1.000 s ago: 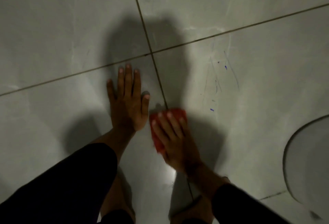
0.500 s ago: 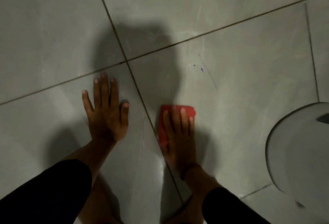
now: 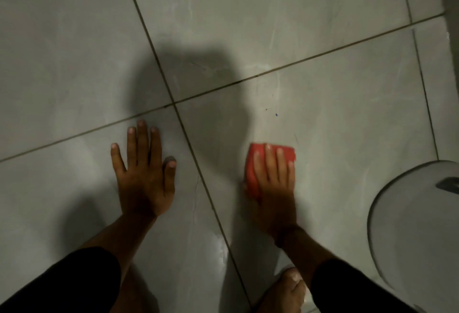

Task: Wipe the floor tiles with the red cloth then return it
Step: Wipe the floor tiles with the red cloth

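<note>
The floor is large grey tiles (image 3: 335,119) with dark grout lines. A folded red cloth (image 3: 253,163) lies on the tile right of a grout line. My right hand (image 3: 273,183) presses flat on top of it, fingers pointing away from me and covering most of it. My left hand (image 3: 145,173) rests flat on the neighbouring tile to the left, fingers spread, holding nothing. Small blue specks (image 3: 276,114) mark the tile just beyond the cloth.
A round white object (image 3: 409,233) with a dark rim sits on the floor at the right edge. My bare foot (image 3: 290,288) shows near the bottom, between my dark sleeves. My head's shadow (image 3: 198,79) falls across the grout crossing.
My right hand has slid the red cloth to the right, across the grout line and onto the right-hand tile. My left hand stays planted. The white object has come further into view.
</note>
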